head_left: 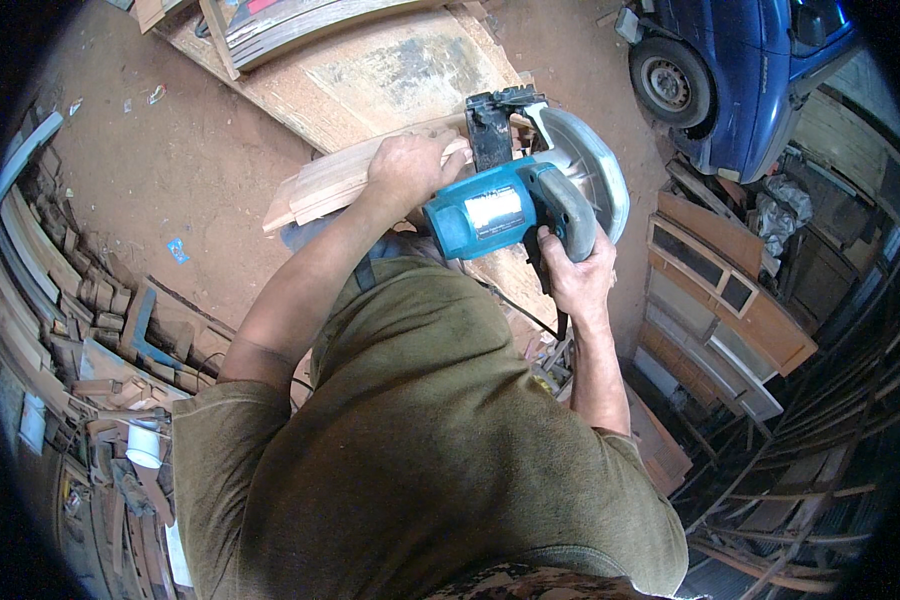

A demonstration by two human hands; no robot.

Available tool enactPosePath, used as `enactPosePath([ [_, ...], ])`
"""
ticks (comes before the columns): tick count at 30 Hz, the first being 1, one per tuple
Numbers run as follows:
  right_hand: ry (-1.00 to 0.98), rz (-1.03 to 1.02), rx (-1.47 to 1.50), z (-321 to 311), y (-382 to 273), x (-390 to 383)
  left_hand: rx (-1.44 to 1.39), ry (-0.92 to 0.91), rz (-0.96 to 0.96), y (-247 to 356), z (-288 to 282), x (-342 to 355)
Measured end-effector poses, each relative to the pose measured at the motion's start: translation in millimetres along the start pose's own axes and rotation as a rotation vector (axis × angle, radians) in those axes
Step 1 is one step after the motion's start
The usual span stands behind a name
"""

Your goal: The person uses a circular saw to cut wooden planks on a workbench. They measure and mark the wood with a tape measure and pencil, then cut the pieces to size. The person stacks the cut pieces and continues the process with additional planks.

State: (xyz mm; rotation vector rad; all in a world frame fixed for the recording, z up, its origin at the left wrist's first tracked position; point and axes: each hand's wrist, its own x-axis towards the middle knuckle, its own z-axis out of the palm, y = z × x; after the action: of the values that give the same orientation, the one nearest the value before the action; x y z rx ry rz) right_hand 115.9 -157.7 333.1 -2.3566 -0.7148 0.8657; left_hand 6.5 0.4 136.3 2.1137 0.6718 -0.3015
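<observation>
While the right hand (584, 275) wraps its fingers around the teal saw (485, 210), the left hand (408, 168) curls its fingers over wooden strips (322, 187) just left of the saw; cutting looks unfinished, though any kerf is hidden.

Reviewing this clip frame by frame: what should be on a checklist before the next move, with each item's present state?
1. Right hand on the saw handle: ok, wrapped around it.
2. Left hand on the wooden strips: ok, it rests on them.
3. Left fingers clear of the blade: cannot tell; they reach close to the black part of the teal saw, and the cutting edge is hidden.
4. Blade stopped: cannot tell from a single still.
5. Sleeves clear of the saw: ok, the green shirt has short sleeves, ending well back from both hands.
</observation>
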Motion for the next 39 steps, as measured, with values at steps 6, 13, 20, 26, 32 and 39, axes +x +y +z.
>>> enactPosePath([
  [6,0.001,0.023,0.016,1,-4,3,-0.004,0.033,0.012,2,-5,-4],
  [13,0.021,0.022,-0.041,2,-14,7,-0.036,0.106,0.069,-3,2,-4],
  [20,0.023,0.144,-0.020,4,-28,12,0.000,0.054,0.056,-3,0,-5],
  [26,0.039,0.071,-0.058,4,-31,16,0.013,0.179,0.117,-4,5,-6],
  [32,0.012,0.052,0.003,5,-25,29,0.044,0.154,0.156,-11,10,-9],
  [39,-0.024,0.045,0.022,6,-34,40,-0.278,0.368,0.213,-32,57,2],
])
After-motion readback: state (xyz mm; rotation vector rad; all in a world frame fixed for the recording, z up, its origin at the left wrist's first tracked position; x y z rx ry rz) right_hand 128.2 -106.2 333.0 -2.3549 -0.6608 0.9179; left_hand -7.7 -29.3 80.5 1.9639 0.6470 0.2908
